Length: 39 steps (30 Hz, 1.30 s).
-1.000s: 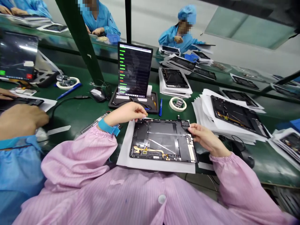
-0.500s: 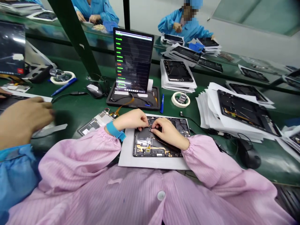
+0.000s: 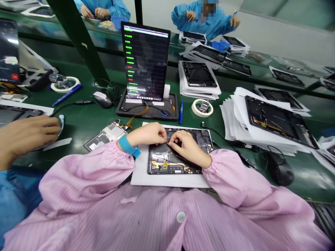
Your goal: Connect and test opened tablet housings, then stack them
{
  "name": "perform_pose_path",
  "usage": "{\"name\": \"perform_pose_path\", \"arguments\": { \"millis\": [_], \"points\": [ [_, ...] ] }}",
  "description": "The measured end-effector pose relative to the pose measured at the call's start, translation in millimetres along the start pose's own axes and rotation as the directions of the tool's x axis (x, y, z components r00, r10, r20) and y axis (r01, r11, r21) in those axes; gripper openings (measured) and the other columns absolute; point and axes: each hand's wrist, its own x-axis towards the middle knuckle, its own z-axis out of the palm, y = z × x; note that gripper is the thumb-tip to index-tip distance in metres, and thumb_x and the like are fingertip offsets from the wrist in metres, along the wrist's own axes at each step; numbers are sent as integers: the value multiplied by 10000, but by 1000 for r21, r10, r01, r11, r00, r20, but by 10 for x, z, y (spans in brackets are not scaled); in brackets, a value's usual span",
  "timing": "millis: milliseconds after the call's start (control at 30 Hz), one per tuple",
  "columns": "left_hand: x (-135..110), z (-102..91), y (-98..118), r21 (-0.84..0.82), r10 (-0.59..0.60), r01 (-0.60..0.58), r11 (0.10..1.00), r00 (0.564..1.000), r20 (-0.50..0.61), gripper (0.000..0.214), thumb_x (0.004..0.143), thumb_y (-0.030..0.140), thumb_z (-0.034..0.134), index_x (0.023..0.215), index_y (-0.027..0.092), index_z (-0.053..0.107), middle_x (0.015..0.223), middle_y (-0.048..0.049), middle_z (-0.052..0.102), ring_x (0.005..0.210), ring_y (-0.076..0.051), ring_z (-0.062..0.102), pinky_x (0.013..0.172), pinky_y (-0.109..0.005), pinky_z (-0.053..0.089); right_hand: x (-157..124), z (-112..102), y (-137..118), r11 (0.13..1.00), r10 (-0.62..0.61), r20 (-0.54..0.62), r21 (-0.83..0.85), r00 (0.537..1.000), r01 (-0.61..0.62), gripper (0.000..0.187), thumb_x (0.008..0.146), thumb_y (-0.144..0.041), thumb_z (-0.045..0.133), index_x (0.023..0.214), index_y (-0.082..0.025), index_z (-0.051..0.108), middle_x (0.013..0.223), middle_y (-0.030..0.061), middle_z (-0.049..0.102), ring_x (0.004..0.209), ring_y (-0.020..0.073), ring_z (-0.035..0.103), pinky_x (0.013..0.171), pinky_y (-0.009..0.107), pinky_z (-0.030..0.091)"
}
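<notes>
Our left hand (image 3: 157, 135) bends over the tablet's (image 3: 167, 158) far part, fingertips drawn together, and our right hand (image 3: 187, 146) curls in just beside it, thumb near forefinger; we cannot tell whether either pinches something small. The tablet's near edge lies inside the near edge of the paper (image 3: 140, 167), which comes right up by our smock (image 3: 157, 223). Beyond the tablet, a green strip of the surface (image 3: 75, 118) runs to the tray (image 3: 154, 116) and the pen (image 3: 180, 112). Leftward, the board (image 3: 106, 136) sits just beside our left sleeve (image 3: 99, 160); rightward, cables (image 3: 243, 158) cross the room before the paper stack (image 3: 231, 122). The tablet lies open and flat beneath both hands, our right hand covering much of its middle.
</notes>
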Motion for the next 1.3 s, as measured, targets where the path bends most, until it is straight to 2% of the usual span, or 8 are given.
{"name": "perform_pose_path", "arguments": {
  "millis": [200, 700, 800, 933, 1133, 1200, 1233, 1300],
  "points": [
    [11, 25, -8, 63, 43, -42, 997, 999, -7, 181, 662, 217, 556, 749, 155, 702, 704, -16, 684, 627, -140, 587, 544, -213, 381, -10, 23, 11, 1000, -11, 0, -16, 1000, 11, 70, 861, -219, 632, 812, -195, 588, 792, 0, 576, 810, 166, 511, 768, 307, 335],
    [-15, 73, 45, 82, 35, -32, 996, 999, -30, 183, 683, 310, 618, 730, 151, 696, 661, -15, 658, 613, -144, 560, 528, -221, 348, -13, 32, -14, 1000, 3, -17, -5, 1000, -3, 61, 832, -183, 629, 798, -194, 580, 784, -2, 577, 803, 168, 520, 768, 316, 348],
    [-15, 106, 79, 94, 32, -26, 995, 997, -72, 118, 678, 247, 615, 690, 155, 688, 640, -10, 650, 604, -140, 557, 536, -222, 349, -9, 11, -11, 992, 31, -96, 126, 995, -19, 26, 844, -192, 568, 820, -194, 557, 808, 10, 573, 785, 165, 528, 751, 313, 391],
    [-19, 151, 102, 84, 68, -60, 995, 993, -99, 89, 681, 172, 596, 672, 155, 683, 624, -1, 648, 584, -133, 557, 554, -224, 366, -5, -29, 17, 948, 139, -264, 315, 954, -51, 77, 861, -274, 545, 876, -202, 521, 841, 19, 562, 769, 159, 532, 726, 298, 436],
    [-22, 100, 115, 79, 105, -98, 992, 991, -85, 79, 735, 204, 655, 780, 152, 694, 728, -18, 687, 671, -152, 609, 615, -230, 437, 18, -44, 111, 934, 183, -288, 349, 940, -75, 201, 885, -414, 543, 868, -214, 549, 832, 27, 581, 775, 179, 541, 725, 306, 446],
    [-1, -16, 124, 96, 180, -162, 982, 957, -226, 187, 769, 252, 670, 926, 151, 676, 882, -45, 705, 801, -169, 634, 726, -248, 482, 34, -41, 142, 935, 181, -284, 346, 942, -75, 219, 887, -434, 536, 869, -217, 560, 833, 28, 589, 770, 184, 544, 719, 308, 448],
    [18, -91, 126, 140, 212, -172, 975, 907, -364, 243, 805, 262, 643, 1019, 148, 652, 993, -69, 696, 913, -184, 630, 822, -269, 485, 40, -40, 151, 937, 177, -279, 341, 944, -75, 225, 890, -440, 531, 868, -219, 563, 832, 28, 591, 766, 185, 544, 714, 309, 448],
    [84, -257, 108, 261, 229, -71, 963, 727, -648, 335, 875, 222, 530, 1192, 119, 569, 1208, -131, 621, 1166, -226, 535, 1013, -340, 413, 42, -43, 156, 941, 172, -262, 328, 950, -80, 229, 896, -443, 522, 868, -220, 567, 837, 29, 597, 767, 187, 548, 705, 311, 448]
  ]
}}
